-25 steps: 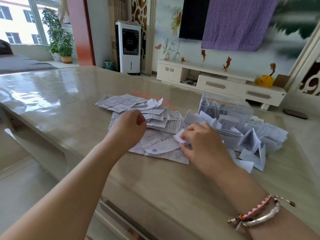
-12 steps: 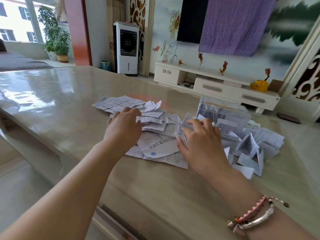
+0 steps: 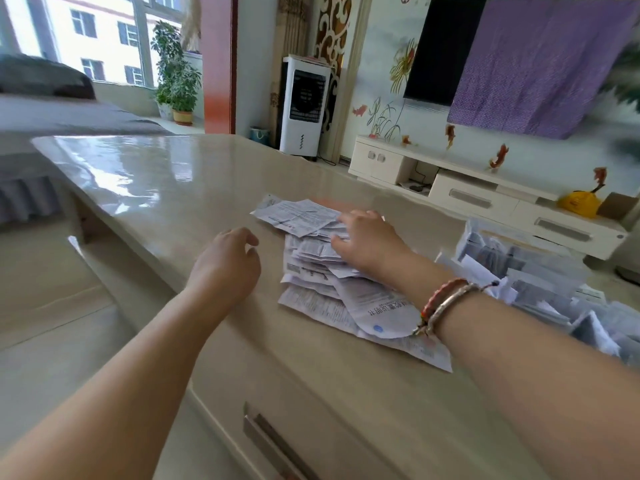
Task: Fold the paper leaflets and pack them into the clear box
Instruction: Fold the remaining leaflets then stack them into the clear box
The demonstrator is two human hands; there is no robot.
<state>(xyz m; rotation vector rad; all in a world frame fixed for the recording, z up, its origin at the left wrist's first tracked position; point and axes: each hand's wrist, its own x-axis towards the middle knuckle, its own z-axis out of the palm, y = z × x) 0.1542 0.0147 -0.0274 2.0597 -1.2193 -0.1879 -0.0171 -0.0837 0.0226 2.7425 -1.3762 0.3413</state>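
Observation:
A loose pile of unfolded printed paper leaflets [image 3: 313, 271] lies on the glossy beige table [image 3: 180, 188]. My right hand [image 3: 369, 242] reaches across and lies flat on the far part of the pile, fingers spread on the sheets. My left hand [image 3: 228, 265] hovers just left of the pile with loosely curled fingers and holds nothing. The clear box [image 3: 512, 252], with folded leaflets inside, stands at the right. More folded leaflets [image 3: 585, 323] lie in front of it, blurred.
The table's near edge runs below my arms, with a drawer handle [image 3: 273, 441] under it. Beyond the table stand a white air cooler [image 3: 303, 105], a low TV cabinet [image 3: 478, 192] and a potted plant [image 3: 178, 84].
My right hand has moved left from the folded leaflets by the box onto the far side of the pile. My left hand has pulled off the pile to its left. The view has swung left.

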